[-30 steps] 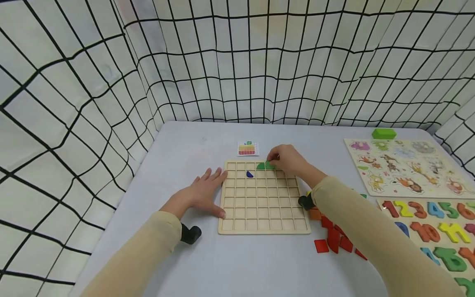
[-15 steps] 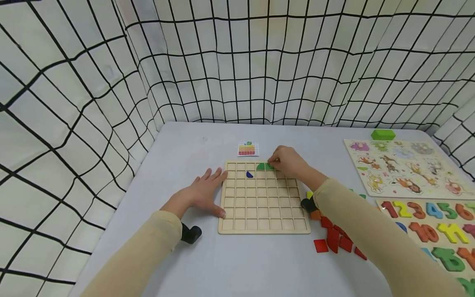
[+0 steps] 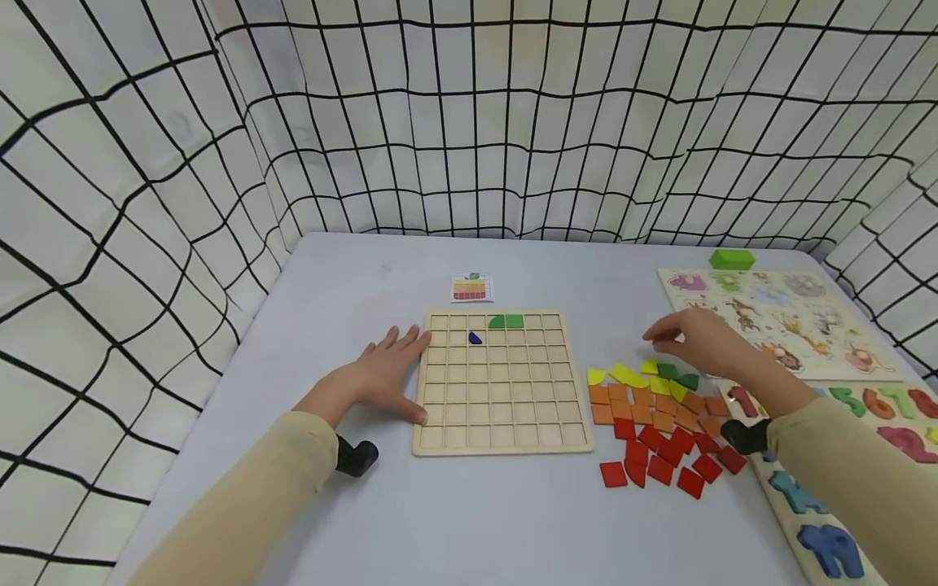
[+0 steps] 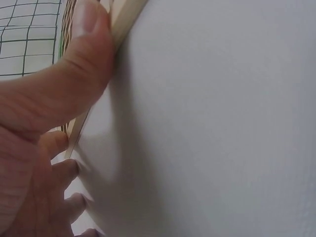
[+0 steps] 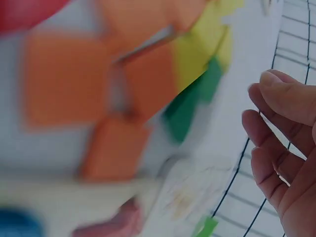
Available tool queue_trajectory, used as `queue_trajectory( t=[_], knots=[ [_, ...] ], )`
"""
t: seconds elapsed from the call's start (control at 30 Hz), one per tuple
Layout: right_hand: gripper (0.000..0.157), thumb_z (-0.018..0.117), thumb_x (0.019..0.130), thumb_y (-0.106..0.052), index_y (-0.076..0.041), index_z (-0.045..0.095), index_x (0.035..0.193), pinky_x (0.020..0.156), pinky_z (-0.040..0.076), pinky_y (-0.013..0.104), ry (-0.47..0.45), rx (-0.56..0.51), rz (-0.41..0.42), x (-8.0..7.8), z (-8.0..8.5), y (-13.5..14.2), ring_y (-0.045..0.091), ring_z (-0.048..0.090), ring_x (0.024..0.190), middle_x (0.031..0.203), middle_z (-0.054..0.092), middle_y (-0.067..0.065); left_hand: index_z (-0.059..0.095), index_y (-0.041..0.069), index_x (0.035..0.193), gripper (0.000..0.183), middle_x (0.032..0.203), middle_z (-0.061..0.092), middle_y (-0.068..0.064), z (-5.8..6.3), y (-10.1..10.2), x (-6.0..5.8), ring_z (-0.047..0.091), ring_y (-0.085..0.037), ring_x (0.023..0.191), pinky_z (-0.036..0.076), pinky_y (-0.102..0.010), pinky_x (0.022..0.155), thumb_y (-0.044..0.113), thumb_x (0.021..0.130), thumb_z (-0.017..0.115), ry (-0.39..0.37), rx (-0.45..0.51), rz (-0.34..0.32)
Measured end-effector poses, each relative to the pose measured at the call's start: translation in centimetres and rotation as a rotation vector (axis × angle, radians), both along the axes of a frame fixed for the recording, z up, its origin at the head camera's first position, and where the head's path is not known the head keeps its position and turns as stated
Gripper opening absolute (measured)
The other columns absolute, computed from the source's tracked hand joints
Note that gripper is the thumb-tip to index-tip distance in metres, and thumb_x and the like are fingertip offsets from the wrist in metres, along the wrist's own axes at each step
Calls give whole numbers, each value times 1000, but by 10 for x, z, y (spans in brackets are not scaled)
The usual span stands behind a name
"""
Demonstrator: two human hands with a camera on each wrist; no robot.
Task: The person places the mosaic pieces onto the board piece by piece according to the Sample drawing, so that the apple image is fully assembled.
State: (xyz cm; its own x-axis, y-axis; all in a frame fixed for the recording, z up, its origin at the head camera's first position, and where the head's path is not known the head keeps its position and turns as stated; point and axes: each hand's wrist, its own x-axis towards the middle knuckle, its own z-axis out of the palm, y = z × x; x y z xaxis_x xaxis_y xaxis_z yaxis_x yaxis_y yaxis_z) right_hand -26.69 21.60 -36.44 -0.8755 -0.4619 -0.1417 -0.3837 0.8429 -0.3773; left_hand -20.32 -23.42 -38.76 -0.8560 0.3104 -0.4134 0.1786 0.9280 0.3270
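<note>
A wooden grid board [image 3: 506, 382] lies on the white table. Two green pieces [image 3: 506, 321] sit side by side in its top row, and a dark blue piece [image 3: 475, 338] lies a row lower. My left hand [image 3: 381, 378] rests with spread fingers along the board's left edge; its thumb [image 4: 89, 54] touches that edge in the left wrist view. My right hand [image 3: 703, 346] hovers, holding nothing, with loosely bent fingers just above the green tiles [image 3: 677, 376]. Yellow tiles [image 3: 628, 376], orange tiles [image 3: 645, 404] and red tiles [image 3: 667, 452] are scattered right of the board.
A small printed pattern card [image 3: 472, 287] lies behind the board. At the right are an animal puzzle board [image 3: 821, 325], a letter and number puzzle [image 3: 806, 521] and a green block [image 3: 731, 260]. Black netting [image 3: 506, 149] surrounds the table.
My right hand has let go of the green piece in the top row and moved right, over the loose tiles. The left hand stays at the board's edge. The head view has shifted slightly.
</note>
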Motion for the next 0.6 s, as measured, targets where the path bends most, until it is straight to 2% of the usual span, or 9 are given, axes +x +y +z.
queue_trajectory(
  t=[0.1,0.2,0.33,0.6],
  knots=[
    [21,69,95,-4,1,75,115,85,61,48,-36,34,10,9,-4,26,29,69,98,105,77,13,12,5,164,125,172,5,-21,-1,1,-2,-1,-49,157,10,-70,124,49,76,88,2,0,4],
    [21,72,94,-7,0,76,113,83,61,48,-68,43,12,14,-8,39,27,69,95,102,77,9,12,5,164,125,172,5,-22,0,-1,-1,-1,-49,157,9,-71,123,48,75,88,1,4,11],
    [22,74,92,-10,-1,75,113,84,60,48,-91,36,2,16,-11,44,26,68,96,103,76,7,13,4,164,125,172,5,-22,0,-1,0,-1,-50,157,9,-72,123,48,75,89,4,12,11],
    [27,73,92,-6,2,73,117,86,60,49,-108,44,1,16,-13,43,30,68,99,107,76,12,12,6,165,125,172,4,-21,1,2,1,-2,-49,157,8,-70,124,48,75,89,3,22,11]
  ],
)
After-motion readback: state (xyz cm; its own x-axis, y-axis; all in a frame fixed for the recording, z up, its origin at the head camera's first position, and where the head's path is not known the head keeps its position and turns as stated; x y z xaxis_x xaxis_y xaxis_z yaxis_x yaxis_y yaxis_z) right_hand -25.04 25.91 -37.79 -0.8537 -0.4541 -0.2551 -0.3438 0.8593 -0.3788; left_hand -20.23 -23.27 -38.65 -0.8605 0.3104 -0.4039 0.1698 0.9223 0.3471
